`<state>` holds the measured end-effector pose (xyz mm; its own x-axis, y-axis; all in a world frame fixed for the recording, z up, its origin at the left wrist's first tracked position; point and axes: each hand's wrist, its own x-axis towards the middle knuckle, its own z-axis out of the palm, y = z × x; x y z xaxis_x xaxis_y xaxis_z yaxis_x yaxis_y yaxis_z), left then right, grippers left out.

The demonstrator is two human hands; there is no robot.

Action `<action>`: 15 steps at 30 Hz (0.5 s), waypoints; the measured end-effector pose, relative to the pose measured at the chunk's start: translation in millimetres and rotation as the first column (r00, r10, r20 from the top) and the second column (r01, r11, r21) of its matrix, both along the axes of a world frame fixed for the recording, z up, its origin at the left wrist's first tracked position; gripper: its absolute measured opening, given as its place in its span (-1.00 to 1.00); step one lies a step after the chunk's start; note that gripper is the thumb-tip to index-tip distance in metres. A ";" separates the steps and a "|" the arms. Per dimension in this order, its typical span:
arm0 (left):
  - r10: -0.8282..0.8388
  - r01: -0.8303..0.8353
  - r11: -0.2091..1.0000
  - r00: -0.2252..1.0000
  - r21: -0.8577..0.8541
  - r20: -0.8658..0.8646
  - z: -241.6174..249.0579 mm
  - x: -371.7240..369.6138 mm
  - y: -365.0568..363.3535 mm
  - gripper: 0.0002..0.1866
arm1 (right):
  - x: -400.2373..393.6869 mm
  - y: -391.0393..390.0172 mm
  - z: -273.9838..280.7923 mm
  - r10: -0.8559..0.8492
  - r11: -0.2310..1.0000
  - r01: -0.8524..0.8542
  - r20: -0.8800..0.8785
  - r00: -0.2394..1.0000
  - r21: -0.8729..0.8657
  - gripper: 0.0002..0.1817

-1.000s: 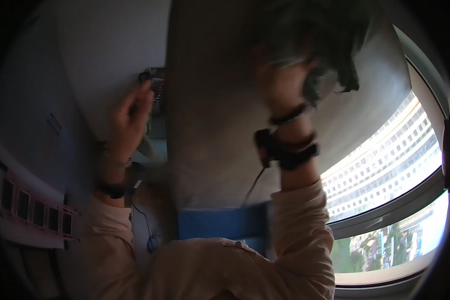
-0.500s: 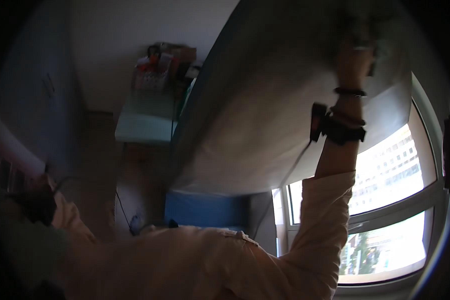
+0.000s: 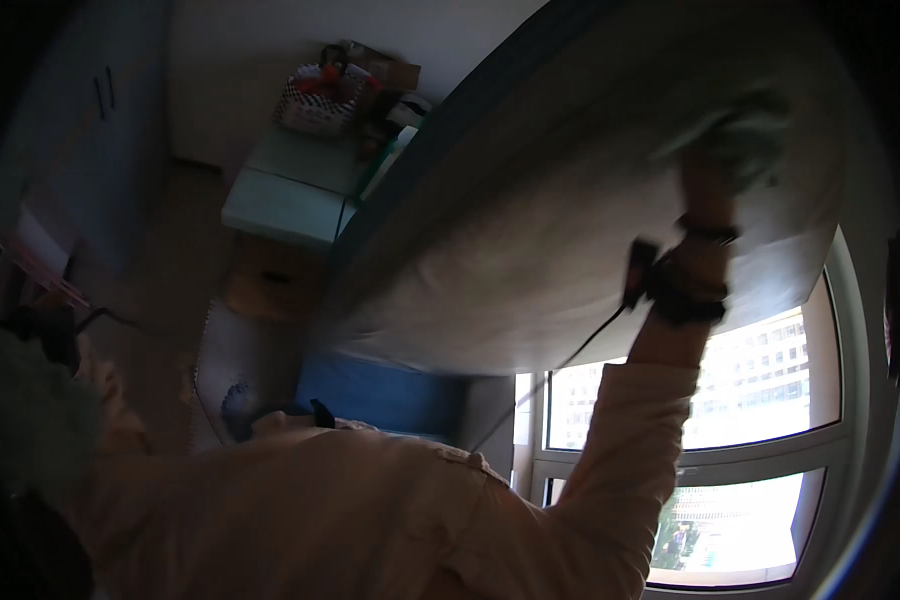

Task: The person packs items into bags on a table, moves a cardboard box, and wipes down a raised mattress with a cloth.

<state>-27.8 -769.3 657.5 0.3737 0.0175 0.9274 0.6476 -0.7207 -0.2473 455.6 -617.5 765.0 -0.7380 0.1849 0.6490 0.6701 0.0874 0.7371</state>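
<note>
My right hand (image 3: 708,172) is raised at the upper right, fingers curled over a pale green cloth (image 3: 755,138) and smeared by motion. The cloth lies against a large, pale, slightly wrinkled panel (image 3: 490,260) with a dark blue edge, which slants across the view. A dark strapped device (image 3: 675,290) with a cable sits on my right forearm. At the far left edge, my left arm shows with a dark strap (image 3: 45,330); its hand is in shadow and its fingers cannot be made out. Pink bars (image 3: 45,262) are close to it.
Behind the panel stands a pale green-topped cabinet (image 3: 275,205) bearing a checkered basket (image 3: 315,105) and a cardboard box (image 3: 395,70). A bright window (image 3: 740,400) is at the lower right. A blue surface (image 3: 380,395) lies below the panel, and a pale cupboard door (image 3: 80,130) is at left.
My right hand and the cloth have shifted lower in view against the panel. The head view has moved, so the cabinet and basket sit higher, and the window has shifted left.
</note>
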 end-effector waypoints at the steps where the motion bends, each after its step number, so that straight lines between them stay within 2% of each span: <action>1: 0.004 -0.004 1.000 1.000 0.000 0.004 -0.7 -0.6 2.7 -0.47 | -16.4 6.2 22.4 -0.042 0.999 0.044 -0.103 0.994 0.012 -0.60; 3: 0.003 -0.003 1.000 1.000 0.000 0.028 -5.1 -1.0 4.3 -0.48 | -50.3 13.5 23.1 -0.048 0.999 0.051 -0.158 0.986 0.016 -0.65; 5: -0.012 0.012 1.000 0.999 -0.001 0.052 -10.8 -1.9 6.7 -0.49 | -74.5 15.4 -29.2 -0.059 0.998 0.059 -0.004 0.998 0.008 -0.69; 7: -0.024 0.024 1.000 0.997 0.011 0.075 -16.2 -3.4 8.6 -0.49 | -90.7 3.2 -98.1 -0.148 0.966 0.186 0.208 0.967 -0.180 -0.73; 8: -0.029 0.028 0.999 0.996 0.015 0.089 -19.0 -4.9 8.4 -0.49 | -95.7 -4.8 -119.6 -0.115 0.923 0.212 0.294 0.949 -0.320 -0.75; 9: -0.028 0.026 0.999 0.995 0.020 0.094 -22.0 -6.6 7.8 -0.50 | -102.7 -10.7 -122.2 -0.078 0.888 0.225 0.351 0.933 -0.401 -0.76; 10: -0.027 0.025 0.999 0.995 0.023 0.100 -25.1 -8.9 7.3 -0.50 | -108.2 -12.4 -110.0 -0.072 0.899 0.220 0.367 0.927 -0.379 -0.76; 12: -0.030 0.028 0.999 0.994 0.023 0.108 -27.1 -12.1 8.0 -0.50 | -123.3 -20.8 -72.0 -0.235 0.675 0.436 0.388 0.892 -0.595 -0.83; 14: -0.031 0.028 0.999 0.994 0.027 0.109 -29.2 -12.1 9.2 -0.51 | -117.4 -5.7 -10.9 -0.372 0.840 0.521 0.537 0.757 -0.152 -0.77; 15: -0.029 0.026 0.999 0.993 0.029 0.112 -30.5 -12.3 8.8 -0.51 | -100.1 8.8 30.3 -0.152 0.986 0.159 0.667 0.730 0.050 -0.77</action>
<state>-40.1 -760.4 627.0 0.2668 -0.0173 0.9636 0.6523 -0.7327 -0.1938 355.5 -608.6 795.2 -0.9406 0.3395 -0.0003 0.0126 0.0360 0.9993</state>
